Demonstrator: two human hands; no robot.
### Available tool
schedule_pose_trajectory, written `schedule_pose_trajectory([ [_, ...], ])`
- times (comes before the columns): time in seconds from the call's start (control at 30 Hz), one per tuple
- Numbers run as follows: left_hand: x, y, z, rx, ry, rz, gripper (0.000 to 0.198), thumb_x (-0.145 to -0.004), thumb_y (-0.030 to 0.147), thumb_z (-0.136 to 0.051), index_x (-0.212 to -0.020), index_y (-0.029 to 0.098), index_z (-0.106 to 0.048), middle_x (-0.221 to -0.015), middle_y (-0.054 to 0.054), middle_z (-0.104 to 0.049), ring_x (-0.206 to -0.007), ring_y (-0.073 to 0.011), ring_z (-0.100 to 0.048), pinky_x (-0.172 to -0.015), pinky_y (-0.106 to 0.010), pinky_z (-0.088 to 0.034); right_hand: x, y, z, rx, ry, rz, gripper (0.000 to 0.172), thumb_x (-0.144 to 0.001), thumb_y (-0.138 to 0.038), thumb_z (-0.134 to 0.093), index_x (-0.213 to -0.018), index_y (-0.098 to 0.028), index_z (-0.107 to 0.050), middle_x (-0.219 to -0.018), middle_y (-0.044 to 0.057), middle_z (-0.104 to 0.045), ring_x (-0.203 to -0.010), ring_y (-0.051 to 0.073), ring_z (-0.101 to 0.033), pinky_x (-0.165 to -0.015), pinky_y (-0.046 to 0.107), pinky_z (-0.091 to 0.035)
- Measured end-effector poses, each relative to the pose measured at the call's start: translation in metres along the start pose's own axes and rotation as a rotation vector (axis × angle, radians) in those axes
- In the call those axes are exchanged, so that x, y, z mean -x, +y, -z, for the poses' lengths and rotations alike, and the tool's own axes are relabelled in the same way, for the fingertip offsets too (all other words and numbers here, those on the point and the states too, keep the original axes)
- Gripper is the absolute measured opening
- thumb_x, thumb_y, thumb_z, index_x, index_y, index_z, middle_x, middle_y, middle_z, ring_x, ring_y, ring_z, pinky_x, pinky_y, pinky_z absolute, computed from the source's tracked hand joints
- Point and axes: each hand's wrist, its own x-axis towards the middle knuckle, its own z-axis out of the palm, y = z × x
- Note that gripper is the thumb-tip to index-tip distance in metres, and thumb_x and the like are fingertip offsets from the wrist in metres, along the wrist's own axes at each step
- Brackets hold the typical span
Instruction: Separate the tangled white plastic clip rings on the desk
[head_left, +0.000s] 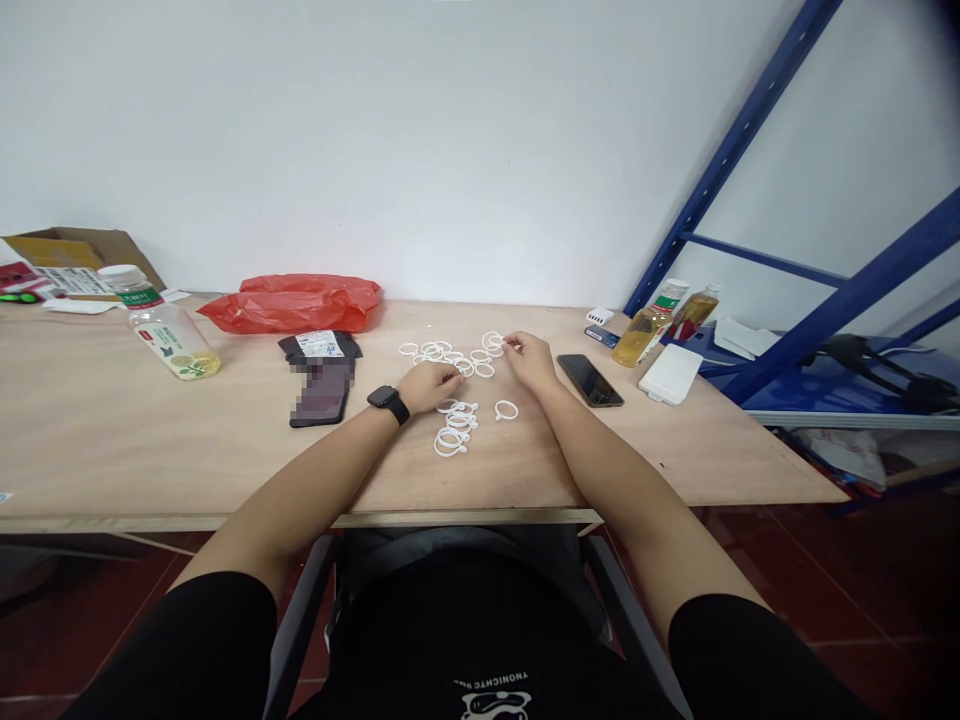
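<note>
Many thin white rings, each with a small round tab, lie on the wooden table between my hands. My left hand (429, 386), with a black watch at the wrist, is closed, its thumb and forefinger at a white ring (465, 360) on the edge of the far pile. My right hand (531, 360) pinches the edge of another white ring (491, 338) at the right end of that pile. Closer to me lies an overlapping row of white rings (451, 443). One single ring (506, 403) rests apart, to the right of the row.
Left of my hands are a dark phone (319, 400), a black packet (320, 345) and a red plastic bag (292, 303). Farther left stands a bottle (169, 335). On the right are a phone (591, 380), a drink bottle (649, 328), a white case (671, 374) and blue shelving (727, 150).
</note>
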Motion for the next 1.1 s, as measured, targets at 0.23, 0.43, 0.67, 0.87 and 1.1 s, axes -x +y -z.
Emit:
schedule_pose_trajectory([
  [0.23, -0.002, -0.011, -0.003, -0.021, 0.061, 0.008, 0.026, -0.092, 0.032, -0.048, -0.092, 0.019, -0.071, -0.093, -0.006, -0.073, -0.085, -0.0197, -0.064, -0.078, -0.032, -0.047, 0.007, -0.022, -0.006, -0.328, -0.069, 0.009, 0.025, -0.076, -0.032, -0.066, -0.095, -0.018, -0.074, -0.085, 0.004, -0.073, -0.067, 0.015, -0.060, -0.068, 0.029, -0.049],
  [0.43, -0.003, -0.011, 0.000, -0.011, 0.419, -0.128, 0.021, -0.089, 0.035, -0.060, -0.098, 0.018, -0.067, -0.100, -0.009, -0.070, -0.095, -0.0214, -0.063, -0.088, -0.037, -0.049, 0.018, -0.042, -0.013, -0.472, -0.284, 0.058, 0.023, -0.074, -0.033, -0.070, -0.088, -0.016, -0.074, -0.075, 0.003, -0.070, -0.063, 0.013, -0.058, -0.059, 0.025, -0.045],
  [0.67, -0.003, -0.007, 0.000, -0.024, 0.348, -0.232, 0.021, -0.084, 0.037, -0.067, -0.095, 0.019, -0.069, -0.097, -0.008, -0.071, -0.093, -0.0215, -0.065, -0.087, -0.038, -0.050, 0.027, -0.057, -0.016, -0.471, -0.317, 0.150, 0.015, -0.075, -0.027, -0.069, -0.085, -0.018, -0.076, -0.080, 0.003, -0.073, -0.069, 0.014, -0.064, -0.068, 0.027, -0.050],
  [0.87, -0.002, -0.008, -0.003, 0.005, 0.304, -0.122, 0.016, -0.086, 0.033, -0.064, -0.089, 0.020, -0.073, -0.088, -0.005, -0.075, -0.081, -0.0193, -0.069, -0.077, -0.032, -0.050, 0.025, -0.054, -0.016, -0.613, -0.370, 0.087, 0.021, -0.073, -0.033, -0.074, -0.089, -0.018, -0.076, -0.082, 0.004, -0.074, -0.074, 0.017, -0.066, -0.070, 0.029, -0.052],
  [1.1, -0.001, -0.007, 0.000, 0.040, 0.268, -0.123, 0.019, -0.090, 0.030, -0.059, -0.093, 0.021, -0.076, -0.095, -0.005, -0.077, -0.084, -0.0193, -0.070, -0.079, -0.030, -0.051, 0.024, -0.055, -0.016, -0.637, -0.402, 0.033, 0.030, -0.069, -0.043, -0.077, -0.085, -0.017, -0.075, -0.080, 0.004, -0.073, -0.071, 0.016, -0.065, -0.066, 0.028, -0.051],
])
